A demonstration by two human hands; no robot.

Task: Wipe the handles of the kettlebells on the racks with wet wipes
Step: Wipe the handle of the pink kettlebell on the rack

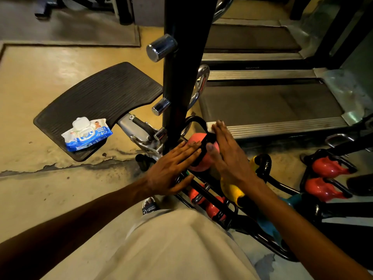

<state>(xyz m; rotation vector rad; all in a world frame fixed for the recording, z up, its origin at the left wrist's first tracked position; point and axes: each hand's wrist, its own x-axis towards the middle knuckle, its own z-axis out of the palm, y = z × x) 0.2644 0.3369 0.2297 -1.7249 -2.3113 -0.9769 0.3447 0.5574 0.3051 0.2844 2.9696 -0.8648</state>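
A pink kettlebell (195,139) with a black handle (192,119) sits on the top of the rack, against the black upright post (181,77). My left hand (171,168) lies flat against the bell's left side, fingers straight. My right hand (228,152) reaches over the right side with straight fingers. Its fingertips press a white wet wipe (210,125) against the handle, and the thumb rests on the pink body. The blue pack of wet wipes (86,134), lid open, lies on a black ribbed footplate (101,93) to the left.
Lower rack rails hold a yellow kettlebell (232,190), small red ones (214,207) and a teal one (268,225). Two more red kettlebells (327,166) sit on a rack at the right. Treadmill decks (272,102) lie beyond. Chrome pegs (161,47) stick out of the post.
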